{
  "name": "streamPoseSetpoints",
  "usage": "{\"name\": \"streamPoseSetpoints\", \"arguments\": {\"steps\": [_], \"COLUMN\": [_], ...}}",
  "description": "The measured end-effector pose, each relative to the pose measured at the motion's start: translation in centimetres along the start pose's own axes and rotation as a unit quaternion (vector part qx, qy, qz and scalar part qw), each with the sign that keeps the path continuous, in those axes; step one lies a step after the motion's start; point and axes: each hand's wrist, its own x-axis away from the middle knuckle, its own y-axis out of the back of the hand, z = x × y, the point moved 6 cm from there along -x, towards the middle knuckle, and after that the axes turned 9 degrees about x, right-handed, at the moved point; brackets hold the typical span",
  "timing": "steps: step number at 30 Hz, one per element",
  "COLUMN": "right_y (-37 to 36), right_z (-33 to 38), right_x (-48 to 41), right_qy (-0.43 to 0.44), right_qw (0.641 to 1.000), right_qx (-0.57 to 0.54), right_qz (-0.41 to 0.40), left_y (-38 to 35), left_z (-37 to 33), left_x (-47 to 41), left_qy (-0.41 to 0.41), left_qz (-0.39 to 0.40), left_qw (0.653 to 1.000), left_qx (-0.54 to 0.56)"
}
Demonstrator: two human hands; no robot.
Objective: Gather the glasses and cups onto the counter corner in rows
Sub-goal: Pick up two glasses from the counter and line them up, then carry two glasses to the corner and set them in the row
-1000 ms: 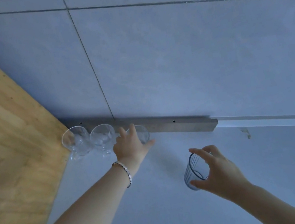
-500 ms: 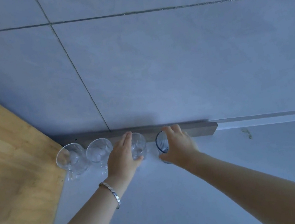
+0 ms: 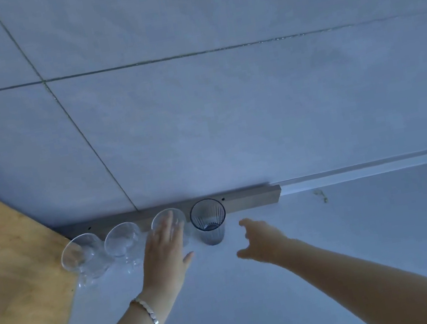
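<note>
A row of glasses stands along the back of the pale counter (image 3: 259, 309) against the wall. From the left there are two clear stemmed glasses (image 3: 81, 254) (image 3: 122, 239), a clear tumbler (image 3: 179, 218) and a dark ribbed tumbler (image 3: 209, 220). My left hand (image 3: 165, 252) lies with straight fingers over the near side of the clear tumbler, hiding most of it. My right hand (image 3: 262, 238) hovers just right of the ribbed tumbler, fingers loosely spread, holding nothing.
A wooden panel (image 3: 9, 281) borders the counter on the left, right beside the first stemmed glass. A grey strip (image 3: 249, 198) runs along the wall base behind the row. The tiled wall (image 3: 225, 103) rises behind it.
My right hand carried the ribbed tumbler to the row, set it down right of the clear tumbler and let go. It has now drawn back to the right. My left hand stayed at the clear tumbler.
</note>
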Motion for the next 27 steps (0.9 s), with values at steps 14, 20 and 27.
{"name": "streamPoseSetpoints", "arguments": {"steps": [14,20,27], "right_y": [1.3,4.3,8.5], "right_z": [-24.1,-43.6,-64.3], "right_x": [12.2,19.4,27.0], "right_qy": [-0.068,-0.123,-0.184], "right_qw": [0.994,0.991,0.983], "right_qx": [0.040,0.036,-0.009], "right_qz": [0.073,0.045,0.006], "left_y": [-7.3,-12.5,-17.5], "left_z": [-25.5,-44.7,-64.5], "left_x": [3.0,0.7,0.1], "left_qy": [-0.026,-0.055,-0.068], "left_qz": [0.327,0.331,0.347], "left_qw": [0.942,0.937,0.929], "left_qx": [0.076,0.094,0.111]}}
